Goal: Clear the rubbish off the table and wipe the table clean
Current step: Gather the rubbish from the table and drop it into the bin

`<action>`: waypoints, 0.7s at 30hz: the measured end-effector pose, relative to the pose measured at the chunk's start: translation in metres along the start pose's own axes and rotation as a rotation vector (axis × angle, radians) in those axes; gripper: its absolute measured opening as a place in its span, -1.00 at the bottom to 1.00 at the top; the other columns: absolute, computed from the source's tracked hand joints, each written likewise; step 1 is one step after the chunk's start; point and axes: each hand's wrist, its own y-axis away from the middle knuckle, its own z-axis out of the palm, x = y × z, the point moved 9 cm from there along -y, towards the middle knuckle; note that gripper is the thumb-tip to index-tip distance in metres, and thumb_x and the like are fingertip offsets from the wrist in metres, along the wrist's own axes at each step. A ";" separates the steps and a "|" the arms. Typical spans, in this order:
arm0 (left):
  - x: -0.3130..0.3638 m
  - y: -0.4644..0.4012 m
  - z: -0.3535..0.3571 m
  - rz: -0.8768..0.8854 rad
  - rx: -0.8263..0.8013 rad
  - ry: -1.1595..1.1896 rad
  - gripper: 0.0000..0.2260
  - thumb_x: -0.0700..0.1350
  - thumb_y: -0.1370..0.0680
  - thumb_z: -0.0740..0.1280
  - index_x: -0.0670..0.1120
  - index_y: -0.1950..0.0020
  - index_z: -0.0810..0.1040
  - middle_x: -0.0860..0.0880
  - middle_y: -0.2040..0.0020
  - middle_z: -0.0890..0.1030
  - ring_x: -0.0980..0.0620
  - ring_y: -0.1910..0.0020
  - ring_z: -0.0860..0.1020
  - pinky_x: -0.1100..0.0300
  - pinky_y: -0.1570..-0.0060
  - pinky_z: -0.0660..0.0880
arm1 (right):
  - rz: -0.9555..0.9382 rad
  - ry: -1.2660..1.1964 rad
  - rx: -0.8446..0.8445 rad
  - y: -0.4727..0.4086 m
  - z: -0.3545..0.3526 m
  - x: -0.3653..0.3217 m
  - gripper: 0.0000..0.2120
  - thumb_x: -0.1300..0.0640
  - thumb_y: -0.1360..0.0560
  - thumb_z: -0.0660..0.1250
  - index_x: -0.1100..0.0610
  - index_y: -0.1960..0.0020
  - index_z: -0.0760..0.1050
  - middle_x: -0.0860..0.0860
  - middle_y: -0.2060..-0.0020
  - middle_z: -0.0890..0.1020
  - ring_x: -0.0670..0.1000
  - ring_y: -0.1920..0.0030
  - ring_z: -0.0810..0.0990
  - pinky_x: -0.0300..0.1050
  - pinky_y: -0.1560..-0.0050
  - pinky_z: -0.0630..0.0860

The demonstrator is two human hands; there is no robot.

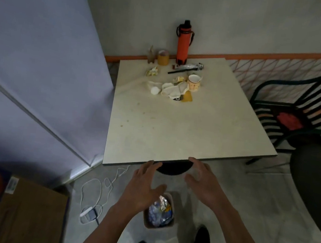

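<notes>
Reaching with spread, empty fingers (151, 165) toward crumpled white paper rubbish (171, 89) far across pale square worktop (174, 131); next, gathering it.

- One table (175, 127) is standing here.
- One orange flask (183, 42) is sitting on it.
- One mug (193, 82) is resting nearby.
- One tape roll (163, 57) is lying there.
- Two chairs are waiting: striped (297, 109), dark (317, 179).
- One bin (160, 213) is sitting below.
- Two hands are hovering: left (144, 187), right (202, 182).
</notes>
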 end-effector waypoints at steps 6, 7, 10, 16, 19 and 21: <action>0.044 -0.030 0.002 0.014 0.061 0.007 -0.42 0.15 -0.57 0.37 0.24 -0.54 0.22 0.11 -0.58 0.16 0.04 -0.53 0.23 0.21 -0.34 0.24 | -0.040 -0.004 0.016 -0.023 -0.046 0.011 -0.46 -0.07 -0.56 0.32 -0.20 -0.49 0.24 -0.04 -0.38 0.35 0.01 -0.32 0.43 -0.15 -0.16 0.38; 0.048 -0.033 0.004 0.005 0.064 0.007 -0.42 0.16 -0.57 0.36 0.25 -0.54 0.22 0.11 -0.58 0.16 0.04 -0.52 0.23 0.21 -0.34 0.23 | -0.038 -0.001 0.014 -0.025 -0.050 0.013 -0.46 -0.06 -0.56 0.32 -0.19 -0.49 0.23 -0.04 -0.38 0.35 0.01 -0.31 0.44 -0.15 -0.16 0.39; 0.078 -0.053 0.017 -0.011 0.087 0.024 -0.43 0.17 -0.57 0.35 0.26 -0.54 0.22 0.14 -0.58 0.15 0.04 -0.51 0.23 0.19 -0.34 0.26 | -0.056 -0.011 0.012 -0.041 -0.086 0.029 -0.45 -0.05 -0.57 0.31 -0.16 -0.51 0.22 -0.04 -0.38 0.35 0.01 -0.30 0.44 -0.15 -0.16 0.39; 0.132 -0.093 0.041 -0.065 0.149 0.067 -0.46 0.11 -0.57 0.38 0.21 -0.51 0.28 0.12 -0.55 0.17 0.04 -0.51 0.25 0.18 -0.38 0.29 | -0.061 -0.024 -0.011 -0.074 -0.155 0.059 -0.44 -0.02 -0.56 0.34 -0.16 -0.50 0.22 0.00 -0.37 0.38 0.05 -0.28 0.48 -0.05 -0.20 0.50; 0.156 -0.111 0.044 -0.070 0.178 0.063 -0.47 0.11 -0.56 0.38 0.21 -0.50 0.29 0.14 -0.53 0.17 0.04 -0.49 0.28 0.13 -0.40 0.34 | -0.082 -0.019 0.008 -0.085 -0.185 0.063 -0.44 -0.06 -0.56 0.33 -0.18 -0.50 0.21 -0.03 -0.35 0.39 0.02 -0.28 0.47 -0.04 -0.21 0.50; 0.168 -0.124 0.044 -0.072 0.193 0.064 -0.47 0.12 -0.57 0.37 0.23 -0.50 0.28 0.16 -0.53 0.15 0.06 -0.48 0.28 0.13 -0.38 0.35 | -0.096 -0.015 0.013 -0.094 -0.202 0.066 -0.45 -0.06 -0.57 0.32 -0.17 -0.50 0.20 -0.03 -0.35 0.39 0.02 -0.28 0.47 -0.02 -0.22 0.50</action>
